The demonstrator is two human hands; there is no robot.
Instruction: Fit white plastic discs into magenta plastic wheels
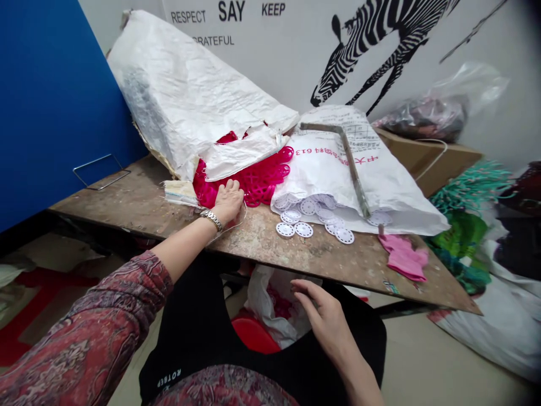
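My left hand (229,200) reaches to a heap of magenta openwork plastic pieces (264,177), its fingers curled onto the near edge. The fingertips are partly hidden among the pieces. They spill from the torn mouth of a big white woven sack (190,90) lying on the worn table (253,239). Above my lap, my right hand (319,310) is open, with its fingers stretched out and nothing visible in it. Close beside it, below the table edge, a white bag (260,290) holds more pink-red pieces (281,303).
White discs (303,229) spill from a printed white sack (325,169), with a bent metal bar (353,160) across it. A pink glove-like cloth (403,256) lies near the right corner. Behind stands a cardboard box (435,155). A wire handle (101,169) juts from the blue panel (46,113).
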